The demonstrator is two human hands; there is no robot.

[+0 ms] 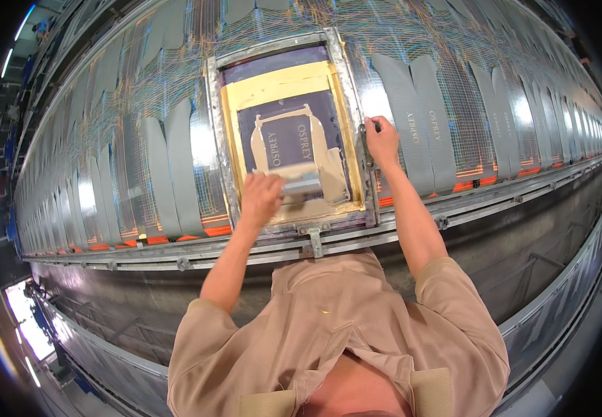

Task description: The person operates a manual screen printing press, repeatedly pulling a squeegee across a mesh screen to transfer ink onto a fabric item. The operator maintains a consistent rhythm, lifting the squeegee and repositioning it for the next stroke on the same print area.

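A screen-printing frame (214,132) with metal sides lies flat on the long printing table in front of me. Its dark purple mesh (291,104) has yellow tape round the margins and beige ink (330,174) smeared in a rough ring on it. My left hand (262,198) is closed round a squeegee (302,183), smeared by motion, low on the mesh left of centre. Beside the frame's right side, my right hand (383,142) is closed with curled fingers against a dark metal fitting (367,149); what they grip is hidden.
Grey cut fabric pieces (412,132) lie in rows along the table, some bearing printed lettering, among tangled coloured ink lines. A metal rail (141,258) with small stops runs along the near edge, where a bracket (315,241) on the frame meets it. Behind me stands another long metal-edged structure (116,354).
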